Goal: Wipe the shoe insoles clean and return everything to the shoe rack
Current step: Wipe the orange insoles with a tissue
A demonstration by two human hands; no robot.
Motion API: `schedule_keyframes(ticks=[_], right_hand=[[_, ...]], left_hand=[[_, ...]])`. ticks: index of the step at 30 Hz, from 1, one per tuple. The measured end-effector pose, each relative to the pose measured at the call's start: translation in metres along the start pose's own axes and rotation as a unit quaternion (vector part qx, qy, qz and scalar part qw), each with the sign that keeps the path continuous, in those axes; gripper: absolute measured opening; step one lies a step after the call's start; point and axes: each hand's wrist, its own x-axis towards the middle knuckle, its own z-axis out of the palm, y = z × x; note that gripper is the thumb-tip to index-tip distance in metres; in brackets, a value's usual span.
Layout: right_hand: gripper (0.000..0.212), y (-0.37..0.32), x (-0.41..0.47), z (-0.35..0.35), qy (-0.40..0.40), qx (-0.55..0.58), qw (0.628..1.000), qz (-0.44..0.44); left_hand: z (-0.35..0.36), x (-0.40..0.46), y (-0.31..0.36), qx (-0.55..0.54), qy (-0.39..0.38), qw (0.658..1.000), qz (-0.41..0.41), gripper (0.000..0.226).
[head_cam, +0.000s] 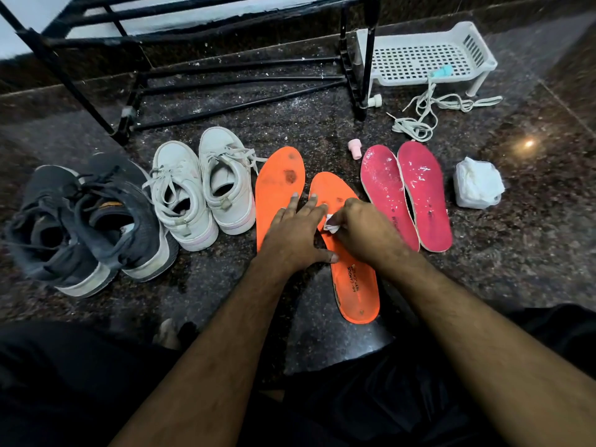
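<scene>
Orange foam marks the nearer orange insole, which lies flat on the dark speckled floor in front of the person, its long axis running from the heel close to the knees out to the toe, leaning slightly leftward as it goes away. Printed lettering shows near the heel. The left hand rests on it with fingers straight and spread, thumb touching the insole's left edge, holding nothing. The right hand has its fingers curled around a small white wipe, pressed against the insole's middle; both hands cover much of its front half.

Just left of this insole lies the second orange insole, roughly parallel, with dark smudges near its toe. Further left stand white sneakers, then dark grey sneakers. Right of the nearer orange insole lies a pair of pink insoles, toes pointing away, streaked with white. Beyond their right side sits a crumpled white pack of wipes. A small pink cap stands beyond the toe. Farther back are loose white laces, a white plastic shelf and the black shoe rack.
</scene>
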Motion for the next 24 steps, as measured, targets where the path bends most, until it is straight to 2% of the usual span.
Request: schedule_keyframes(ticks=[3,7,8,11,13,16,18,19,22,24], right_hand=[[0.015,0.003,0.002,-0.012,-0.052,0.043,0.998,0.015],[0.02,0.008,0.002,-0.019,0.093,0.05,0.992,0.075],[0.02,0.006,0.002,-0.016,0.086,0.043,0.993,0.064],[0.018,-0.005,-0.001,-0.009,-0.066,0.005,0.997,0.027],[0.016,-0.005,-0.001,-0.018,-0.09,-0.007,0.995,0.042],[0.018,0.003,-0.001,-0.036,0.024,0.027,0.995,0.094],[0.024,0.008,0.0,-0.034,0.083,0.023,0.992,0.09],[0.025,0.007,0.001,-0.029,0.062,0.023,0.995,0.078],[0.02,0.002,0.001,-0.012,-0.069,0.013,0.996,0.049],[0.016,-0.001,0.002,-0.016,-0.042,-0.005,0.998,0.049]], left_hand=[[0.0,-0.001,0.0,-0.004,0.004,1.0,0.001,0.106],[0.0,0.0,0.001,-0.006,0.004,1.0,0.005,0.106],[-0.001,0.0,0.001,-0.005,0.005,1.0,0.004,0.107],[0.0,0.001,0.0,-0.005,0.004,1.0,0.001,0.107],[0.0,0.0,0.0,-0.008,0.001,1.0,0.0,0.107],[-0.001,-0.001,0.002,-0.007,0.0,1.0,0.005,0.106],[-0.001,0.0,0.002,-0.008,-0.001,1.0,0.005,0.107],[-0.001,0.001,0.002,-0.009,-0.002,1.0,0.003,0.108],[-0.001,0.0,0.002,-0.014,-0.004,1.0,0.0,0.107],[-0.001,-0.001,0.002,-0.017,-0.009,1.0,-0.001,0.107]])
